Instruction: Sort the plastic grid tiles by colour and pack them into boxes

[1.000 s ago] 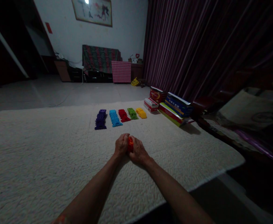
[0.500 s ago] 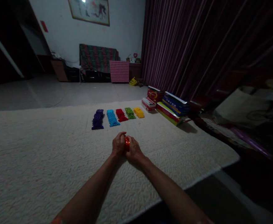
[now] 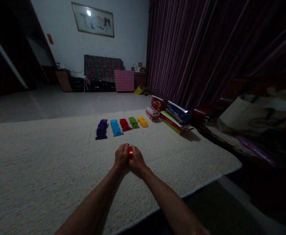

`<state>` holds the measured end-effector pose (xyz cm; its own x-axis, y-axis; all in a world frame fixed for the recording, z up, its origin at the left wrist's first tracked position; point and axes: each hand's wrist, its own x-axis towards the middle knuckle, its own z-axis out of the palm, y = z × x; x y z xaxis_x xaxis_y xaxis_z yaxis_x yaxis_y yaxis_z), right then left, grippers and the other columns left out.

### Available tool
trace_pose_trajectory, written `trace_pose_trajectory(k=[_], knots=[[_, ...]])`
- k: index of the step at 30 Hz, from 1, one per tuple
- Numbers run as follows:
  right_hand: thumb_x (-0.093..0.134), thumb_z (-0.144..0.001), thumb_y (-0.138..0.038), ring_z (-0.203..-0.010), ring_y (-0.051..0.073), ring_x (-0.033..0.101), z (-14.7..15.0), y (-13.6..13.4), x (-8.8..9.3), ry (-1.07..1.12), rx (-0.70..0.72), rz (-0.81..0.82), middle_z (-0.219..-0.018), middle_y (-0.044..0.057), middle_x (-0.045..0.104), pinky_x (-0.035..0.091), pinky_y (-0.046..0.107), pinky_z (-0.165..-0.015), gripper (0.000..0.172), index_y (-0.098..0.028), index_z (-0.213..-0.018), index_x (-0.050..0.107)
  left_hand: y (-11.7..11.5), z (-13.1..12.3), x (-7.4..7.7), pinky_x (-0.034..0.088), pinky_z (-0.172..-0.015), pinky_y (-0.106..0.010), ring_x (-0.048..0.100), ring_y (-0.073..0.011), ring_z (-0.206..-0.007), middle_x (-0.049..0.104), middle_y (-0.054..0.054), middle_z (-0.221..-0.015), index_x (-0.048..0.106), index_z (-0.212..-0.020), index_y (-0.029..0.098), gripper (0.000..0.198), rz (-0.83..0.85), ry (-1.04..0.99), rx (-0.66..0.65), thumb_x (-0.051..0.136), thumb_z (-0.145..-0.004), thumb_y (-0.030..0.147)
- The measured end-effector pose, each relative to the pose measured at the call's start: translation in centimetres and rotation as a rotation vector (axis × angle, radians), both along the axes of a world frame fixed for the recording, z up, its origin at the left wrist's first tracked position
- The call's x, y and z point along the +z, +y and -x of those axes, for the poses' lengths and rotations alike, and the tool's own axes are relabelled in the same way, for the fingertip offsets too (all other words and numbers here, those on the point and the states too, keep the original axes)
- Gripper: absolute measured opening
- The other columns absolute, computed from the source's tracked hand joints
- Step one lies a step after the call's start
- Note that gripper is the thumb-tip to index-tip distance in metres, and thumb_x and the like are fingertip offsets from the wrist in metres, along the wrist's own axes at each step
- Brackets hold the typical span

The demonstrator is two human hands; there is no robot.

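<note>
My left hand (image 3: 122, 154) and my right hand (image 3: 137, 158) are closed from both sides around a shiny orange-red plastic piece (image 3: 130, 152), low over the pale quilted mat (image 3: 59, 163). Only a strip of it shows between the fingers, so its full shape is hidden. Beyond my hands lie notched plastic pieces in rows by colour: dark purple (image 3: 101, 129), light blue (image 3: 116, 127), red (image 3: 125, 125), green (image 3: 134, 122) and yellow (image 3: 142, 122). Neither hand touches these rows.
Right of the rows stand a red-and-white box (image 3: 152, 113), a dark red box (image 3: 158, 102) and a blue box (image 3: 178, 112) on a red-green one (image 3: 173, 122). A purple curtain (image 3: 182, 52) hangs behind them. Far back, a checkered cloth (image 3: 124, 81) drapes a low cabinet.
My view has tilted up slightly, so the room sits lower in the picture. Both hands still clasp the orange-red piece, with only a slight shift in their grip.
</note>
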<state>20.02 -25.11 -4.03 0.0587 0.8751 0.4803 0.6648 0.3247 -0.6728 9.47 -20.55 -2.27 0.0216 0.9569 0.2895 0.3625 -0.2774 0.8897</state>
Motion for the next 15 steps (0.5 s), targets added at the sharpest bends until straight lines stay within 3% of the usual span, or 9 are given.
trace_pose_trajectory(k=[4,11,15], knots=[[0.057,-0.077,-0.016,-0.103,0.025,0.064,-0.13,0.26,0.0,0.036,0.012,0.007,-0.114,0.014,0.067,0.05,0.045,-0.097,0.043,-0.016,-0.119,0.054,-0.03,0.01,-0.08,0.052,-0.088,-0.036,0.069,-0.0227,-0.091,0.075,-0.01,-0.098,0.07,-0.093,0.019,0.035,-0.018,0.059,-0.007,0.043,-0.091,0.042],[0.061,-0.068,-0.01,-0.112,0.025,0.063,-0.35,0.06,0.04,0.069,0.033,0.029,-0.125,0.014,0.065,0.05,0.042,-0.099,0.067,-0.016,-0.132,0.046,0.52,0.02,-0.35,0.051,-0.096,-0.038,0.068,-0.0224,-0.102,0.072,-0.011,-0.108,0.069,-0.102,0.02,0.034,-0.079,0.139,-0.106,0.041,-0.093,0.037],[0.06,-0.073,-0.014,-0.104,0.024,0.063,-0.1,-0.18,0.29,0.032,0.04,0.053,-0.115,0.012,0.066,0.05,0.043,-0.096,0.052,-0.017,-0.125,0.05,0.48,0.27,-0.2,0.051,-0.099,-0.039,0.068,-0.0237,-0.107,0.071,-0.014,-0.115,0.069,-0.109,0.016,0.038,-0.021,0.061,-0.119,0.041,-0.091,0.034]])
